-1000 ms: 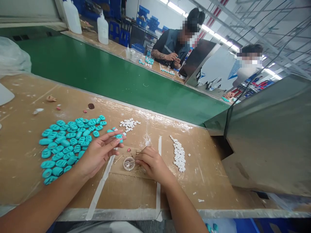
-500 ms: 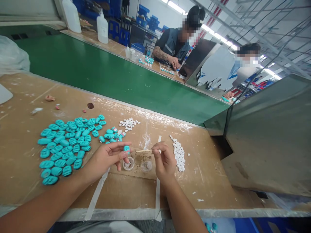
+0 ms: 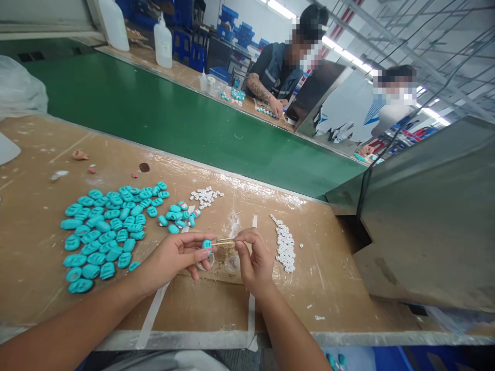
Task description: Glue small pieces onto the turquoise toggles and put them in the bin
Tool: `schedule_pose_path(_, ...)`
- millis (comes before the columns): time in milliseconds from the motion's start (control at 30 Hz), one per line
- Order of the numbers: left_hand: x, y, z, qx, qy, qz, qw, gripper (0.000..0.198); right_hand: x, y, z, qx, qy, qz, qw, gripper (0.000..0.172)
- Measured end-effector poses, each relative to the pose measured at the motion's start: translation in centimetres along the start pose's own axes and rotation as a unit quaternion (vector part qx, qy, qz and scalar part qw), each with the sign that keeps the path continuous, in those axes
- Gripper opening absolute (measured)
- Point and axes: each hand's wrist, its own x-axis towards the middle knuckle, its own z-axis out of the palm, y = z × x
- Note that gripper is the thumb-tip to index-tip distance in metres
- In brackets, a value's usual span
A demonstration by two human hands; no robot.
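Observation:
Between thumb and fingers, my left hand [image 3: 181, 255] pinches a small turquoise molded piece [image 3: 207, 245]. My right hand [image 3: 256, 257] is closed on thin wooden sticks [image 3: 225, 241], which look like toothpicks; their tips reach the turquoise piece. Two small clear cups sit below the hands: one cup [image 3: 232, 264] by my right fingers, the other partly hidden behind my left fingers. To the left lies a broad group of turquoise pieces [image 3: 102, 226]. A smaller cluster of turquoise pieces with white and pink parts [image 3: 180, 215] lies just beyond my left hand.
Small white pieces lie in one pile [image 3: 206, 196] and one long patch [image 3: 285, 246]. Past the table runs a green conveyor belt [image 3: 162, 118]. A metal box [image 3: 425, 221] stands at the right. Across the belt, a person [image 3: 274, 72] works with similar pieces; another sits further right.
My right hand has moved left, bringing the stick tips to the turquoise piece. My left hand has shifted slightly right. The person across the belt has lowered a hand toward the pieces there.

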Motion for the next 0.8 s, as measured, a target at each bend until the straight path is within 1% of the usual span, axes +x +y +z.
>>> schedule_pose_path(167, -0.02, 0.07, 0.1, -0.004, -0.003, -0.023, 1.0, 0.043, -0.09, 0.11, -0.01, -0.013, -0.011, -0.007, 1.0, 0.014)
schedule_pose_path(267, -0.05, 0.07, 0.1, -0.004, -0.001, -0.03, 1.0, 0.043, -0.05, 0.14, -0.01, -0.019, -0.015, -0.013, 1.0, 0.014)
schedule_pose_path(567, -0.13, -0.06, 0.04, 0.008, 0.002, -0.02, 1.0, 0.038, -0.05, 0.18, -0.02, -0.053, -0.043, -0.039, 0.997, 0.014)
schedule_pose_path(700, -0.25, -0.1, 0.01, 0.014, 0.006, -0.018, 1.0, 0.035, 0.17, 0.06, -0.19, -0.081, -0.033, -0.063, 0.994, 0.016)
schedule_pose_path(800, -0.28, -0.16, -0.1, 0.012, -0.002, -0.016, 1.0, 0.035, 0.29, -0.13, -0.28, -0.08, -0.033, -0.076, 0.993, 0.016)
